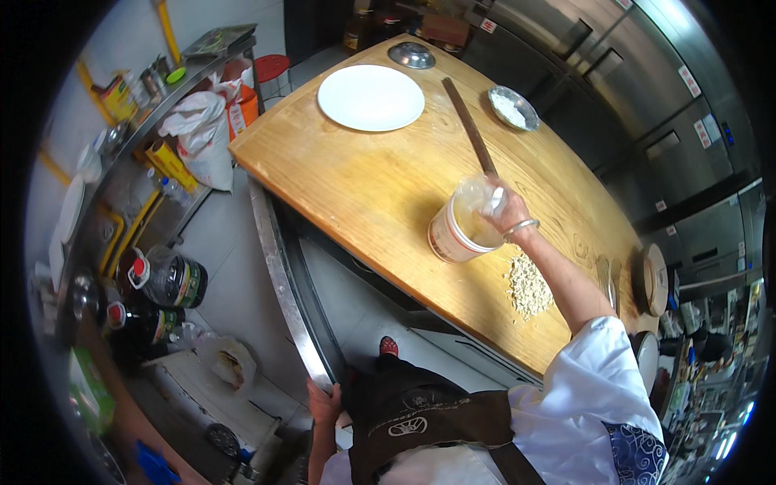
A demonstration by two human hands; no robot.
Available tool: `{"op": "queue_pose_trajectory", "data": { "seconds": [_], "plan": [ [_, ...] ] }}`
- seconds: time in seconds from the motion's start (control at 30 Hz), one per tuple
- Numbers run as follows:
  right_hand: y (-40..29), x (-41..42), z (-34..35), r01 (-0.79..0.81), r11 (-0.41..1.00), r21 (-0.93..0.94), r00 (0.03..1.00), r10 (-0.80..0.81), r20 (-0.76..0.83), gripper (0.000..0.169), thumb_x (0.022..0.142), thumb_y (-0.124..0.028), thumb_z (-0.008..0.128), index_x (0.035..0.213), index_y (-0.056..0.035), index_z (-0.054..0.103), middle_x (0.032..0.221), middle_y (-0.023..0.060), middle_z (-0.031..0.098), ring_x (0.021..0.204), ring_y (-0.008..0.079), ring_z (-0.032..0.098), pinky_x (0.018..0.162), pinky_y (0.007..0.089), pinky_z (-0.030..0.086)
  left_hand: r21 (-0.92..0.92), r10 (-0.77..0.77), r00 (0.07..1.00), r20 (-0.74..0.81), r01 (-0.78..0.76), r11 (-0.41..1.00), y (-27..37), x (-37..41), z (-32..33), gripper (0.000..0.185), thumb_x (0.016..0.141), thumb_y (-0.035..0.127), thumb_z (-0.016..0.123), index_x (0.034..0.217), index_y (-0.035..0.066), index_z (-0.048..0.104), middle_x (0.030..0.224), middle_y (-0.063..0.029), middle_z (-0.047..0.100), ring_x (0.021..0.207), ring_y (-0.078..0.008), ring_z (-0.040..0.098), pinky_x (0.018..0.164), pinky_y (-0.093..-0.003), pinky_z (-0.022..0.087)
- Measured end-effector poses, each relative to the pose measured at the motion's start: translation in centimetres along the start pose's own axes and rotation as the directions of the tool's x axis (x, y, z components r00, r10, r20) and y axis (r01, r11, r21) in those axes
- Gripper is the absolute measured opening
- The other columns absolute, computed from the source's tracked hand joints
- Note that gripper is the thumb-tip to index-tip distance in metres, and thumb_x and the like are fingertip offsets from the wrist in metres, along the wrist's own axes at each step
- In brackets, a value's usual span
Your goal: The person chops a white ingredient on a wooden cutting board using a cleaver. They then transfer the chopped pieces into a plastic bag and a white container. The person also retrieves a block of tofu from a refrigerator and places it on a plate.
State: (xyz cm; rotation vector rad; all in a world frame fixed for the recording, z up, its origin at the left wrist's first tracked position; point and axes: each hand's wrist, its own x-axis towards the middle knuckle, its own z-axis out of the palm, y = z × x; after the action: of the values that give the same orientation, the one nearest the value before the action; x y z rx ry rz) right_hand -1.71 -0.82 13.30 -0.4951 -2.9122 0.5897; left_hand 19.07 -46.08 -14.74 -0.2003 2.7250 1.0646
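Observation:
My right hand grips the rim of a white plastic tub that bears printing. A clear plastic bag is bunched at its mouth, under my fingers. The tub is over the wooden tabletop; whether it touches the wood I cannot tell. Just below my right forearm lies a loose pile of pale chopped pieces. Down at the lower left, my left hand holds the end of a pulled-out metal drawer or door under the table.
On the tabletop are a white oval plate, a dark wooden stick, an upturned metal bowl and a bowl of white powder. Large bottles stand left on the floor. Steel refrigerators line the far side.

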Motion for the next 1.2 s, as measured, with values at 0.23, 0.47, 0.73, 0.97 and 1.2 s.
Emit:
{"op": "queue_pose_trajectory", "data": {
  "seconds": [0.23,0.47,0.73,0.97,1.2],
  "plan": [
    [-2.1,-0.5,-5.4,-0.082,0.508,0.857,0.984,0.177,-0.011,0.01,0.072,-0.007,0.057,0.079,-0.0007,0.061,0.062,-0.0014,0.054,0.053,0.0057,0.044,0.048,0.021,0.035,-0.039,-0.097,0.983,0.154,0.105,0.994,5.7,0.8,2.4,0.081,0.066,0.033,0.069,0.121,-0.008,0.026,0.108,-0.029,0.047,0.096,-0.0421,0.05,0.08,-0.0444,0.042],
    [0.8,1.7,-12.7,0.151,0.436,0.887,0.932,0.237,-0.275,0.02,0.073,-0.004,0.055,0.092,0.0021,0.057,0.071,0.0023,0.057,0.057,0.0072,0.05,0.052,0.0206,0.04,-0.099,-0.122,0.958,0.259,0.152,0.983,9.5,2.1,6.2,0.082,0.065,0.038,0.07,0.119,-0.007,0.028,0.108,-0.0286,0.047,0.098,-0.0408,0.05,0.082,-0.0437,0.041],
    [12.9,4.2,-10.6,-0.077,0.885,0.46,0.927,0.234,-0.293,0.011,0.076,-0.011,0.057,0.082,-0.0027,0.057,0.062,0.0064,0.057,0.057,0.0168,0.054,0.056,0.0294,0.044,0.151,-0.13,0.66,0.74,0.025,0.988,18.7,5.8,5.3,0.048,0.081,0.035,0.056,0.103,-0.007,0.051,0.092,-0.0201,0.06,0.08,-0.0308,0.06,0.073,-0.0364,0.047],
    [15.2,-4.7,-8.6,0.055,0.997,0.045,0.941,-0.037,-0.336,0.045,0.074,-0.012,0.062,0.116,-0.0047,0.046,0.093,0.0173,0.06,0.083,0.0285,0.06,0.073,0.0348,0.049,-0.489,0.406,0.663,0.629,-0.069,0.87,38.9,8.2,-7.1,0.012,0.084,0.01,0.052,0.09,0.001,0.057,0.081,-0.0084,0.061,0.074,-0.0129,0.06,0.06,-0.0241,0.047],
    [9.5,-11.9,-6.3,0.03,0.834,0.551,0.985,0.069,-0.157,0.028,0.078,-0.006,0.058,0.105,0.0001,0.054,0.083,0.0117,0.063,0.074,0.0188,0.061,0.063,0.027,0.049,0.048,0.612,0.526,0.591,-0.78,0.624,49.9,14.9,-1.8,0.032,0.073,0.019,0.064,0.092,-0.005,0.056,0.086,-0.0201,0.06,0.079,-0.0321,0.059,0.071,-0.0382,0.048]
  ]
}}
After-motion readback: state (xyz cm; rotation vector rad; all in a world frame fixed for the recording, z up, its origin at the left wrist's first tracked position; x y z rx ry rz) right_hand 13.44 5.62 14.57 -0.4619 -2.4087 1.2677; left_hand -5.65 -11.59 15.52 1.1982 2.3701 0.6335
